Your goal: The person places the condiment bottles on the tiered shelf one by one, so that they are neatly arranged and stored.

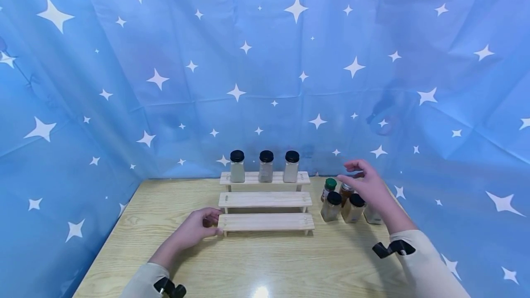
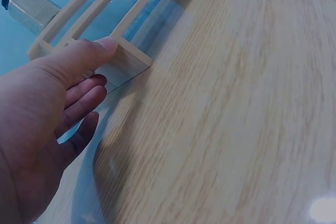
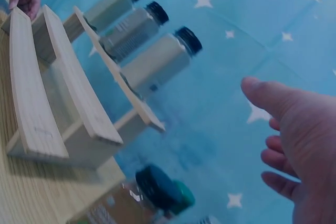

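Note:
A three-step wooden spice rack stands on the table, with three black-capped glass jars upright in a row on its top step. At the rack's left end, my left hand holds the corner of the lowest step; the thumb lies on its end in the left wrist view. My right hand is raised over a group of spice jars right of the rack, thumb and fingers apart, holding nothing. In that group are a green-capped jar, black-capped jars and one partly hidden under the right wrist.
The light wood table ends at a blue curtain with white stars, which hangs close behind the rack and along both sides. The rack's lower two steps hold no jars.

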Available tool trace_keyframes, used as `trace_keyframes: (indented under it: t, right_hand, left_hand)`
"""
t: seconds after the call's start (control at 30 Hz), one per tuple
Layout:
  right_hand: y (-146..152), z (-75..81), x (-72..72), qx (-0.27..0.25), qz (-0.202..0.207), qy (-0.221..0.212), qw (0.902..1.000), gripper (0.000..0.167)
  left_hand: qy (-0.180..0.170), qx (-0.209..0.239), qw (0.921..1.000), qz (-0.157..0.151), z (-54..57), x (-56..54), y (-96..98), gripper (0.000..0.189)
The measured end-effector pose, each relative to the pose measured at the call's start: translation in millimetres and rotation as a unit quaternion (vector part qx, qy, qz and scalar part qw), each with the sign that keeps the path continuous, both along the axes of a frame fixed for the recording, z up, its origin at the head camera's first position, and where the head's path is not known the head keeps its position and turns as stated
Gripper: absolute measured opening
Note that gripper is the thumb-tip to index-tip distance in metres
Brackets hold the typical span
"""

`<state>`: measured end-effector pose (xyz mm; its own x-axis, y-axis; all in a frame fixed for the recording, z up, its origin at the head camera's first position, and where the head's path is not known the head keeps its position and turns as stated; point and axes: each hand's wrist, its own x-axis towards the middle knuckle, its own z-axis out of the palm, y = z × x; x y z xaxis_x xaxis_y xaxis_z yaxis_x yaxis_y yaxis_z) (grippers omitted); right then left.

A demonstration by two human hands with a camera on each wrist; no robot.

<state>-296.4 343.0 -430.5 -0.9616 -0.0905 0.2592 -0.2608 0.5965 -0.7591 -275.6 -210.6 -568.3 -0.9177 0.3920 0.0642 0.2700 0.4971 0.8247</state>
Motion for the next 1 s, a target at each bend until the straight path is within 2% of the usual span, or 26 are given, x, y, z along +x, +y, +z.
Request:
trace_keyframes:
  t: [0.23,0.5,1.0]
  right_hand:
    - [28.1,-12.5,12.9,0.020,-0.047,0.032,0.9982,0.054]
    - [53.5,-25.2,24.6,0.016,-0.090,0.039,0.9951,0.050]
    - [96.2,-58.4,32.4,0.024,-0.150,0.048,0.9873,0.051]
  left_hand:
    - [-0.004,0.004,1.0000,0.004,0.3,1.0,0.2,0.054]
    - [-0.008,0.010,0.9999,0.004,0.1,1.3,0.5,0.055]
    - [-0.008,0.006,0.9999,0.007,2.1,1.6,0.6,0.055]
